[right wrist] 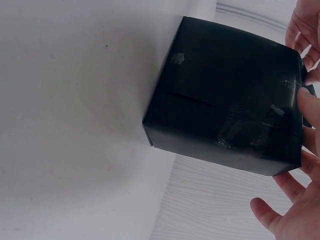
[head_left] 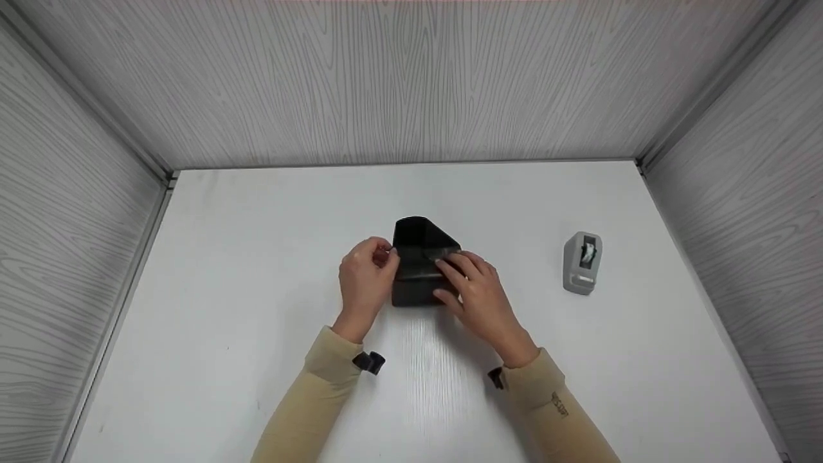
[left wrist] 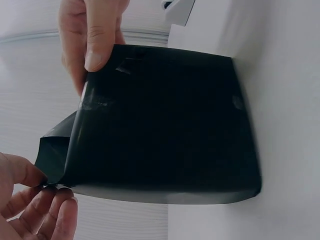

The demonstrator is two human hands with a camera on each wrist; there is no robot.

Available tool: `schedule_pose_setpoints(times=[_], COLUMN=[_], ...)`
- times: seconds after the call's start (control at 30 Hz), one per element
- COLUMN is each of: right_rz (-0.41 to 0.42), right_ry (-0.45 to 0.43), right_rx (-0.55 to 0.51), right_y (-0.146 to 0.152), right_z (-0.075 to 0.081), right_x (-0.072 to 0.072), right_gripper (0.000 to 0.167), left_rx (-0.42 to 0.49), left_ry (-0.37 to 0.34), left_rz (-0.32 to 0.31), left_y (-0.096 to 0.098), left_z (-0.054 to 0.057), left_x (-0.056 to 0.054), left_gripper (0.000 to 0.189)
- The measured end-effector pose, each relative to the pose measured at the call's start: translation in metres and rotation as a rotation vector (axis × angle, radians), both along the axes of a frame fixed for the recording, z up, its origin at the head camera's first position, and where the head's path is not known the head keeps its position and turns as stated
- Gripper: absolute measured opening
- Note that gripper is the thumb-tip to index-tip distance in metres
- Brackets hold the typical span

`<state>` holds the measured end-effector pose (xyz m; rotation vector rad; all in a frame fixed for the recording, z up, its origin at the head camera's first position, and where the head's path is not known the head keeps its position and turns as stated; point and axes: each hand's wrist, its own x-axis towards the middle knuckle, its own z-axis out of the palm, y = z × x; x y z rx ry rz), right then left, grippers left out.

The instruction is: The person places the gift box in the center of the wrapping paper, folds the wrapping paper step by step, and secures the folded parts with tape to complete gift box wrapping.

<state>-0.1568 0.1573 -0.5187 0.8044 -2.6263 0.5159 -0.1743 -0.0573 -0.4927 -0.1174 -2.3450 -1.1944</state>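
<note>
A box (head_left: 418,292) wrapped in glossy black paper stands upright on the table, bits of clear tape (right wrist: 274,116) stuck to its near face. At its top the paper is unfolded, with a pointed flap (head_left: 409,233) raised at the back. My left hand (head_left: 364,276) pinches the paper's edge at the top left corner between thumb and fingertips. On the other side, my right hand (head_left: 481,299) holds the top right corner, its thumb on the near face and its fingers over the top and side. What lies inside the wrapping is hidden.
A grey tape dispenser (head_left: 582,263) with a small roll stands on the white table (head_left: 257,257), to the right of the box. Wood-grain panels (head_left: 411,83) enclose the table at the back and both sides.
</note>
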Motion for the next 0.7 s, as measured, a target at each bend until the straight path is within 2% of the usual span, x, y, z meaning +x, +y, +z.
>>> schedule_pose_setpoints(times=[0.43, 0.7], right_rz=[0.012, 0.019], right_ry=[0.031, 0.025], right_rx=[-0.007, -0.010], right_y=[0.000, 0.000], right_z=[-0.001, -0.001], right_x=[-0.002, -0.002], right_gripper=[0.050, 0.048], left_rx=[-0.001, -0.008], left_ry=[0.049, 0.026], left_rz=[-0.007, -0.015], left_y=[-0.001, -0.002], left_z=[0.009, 0.016], left_x=[-0.015, -0.020], left_gripper=[0.007, 0.009])
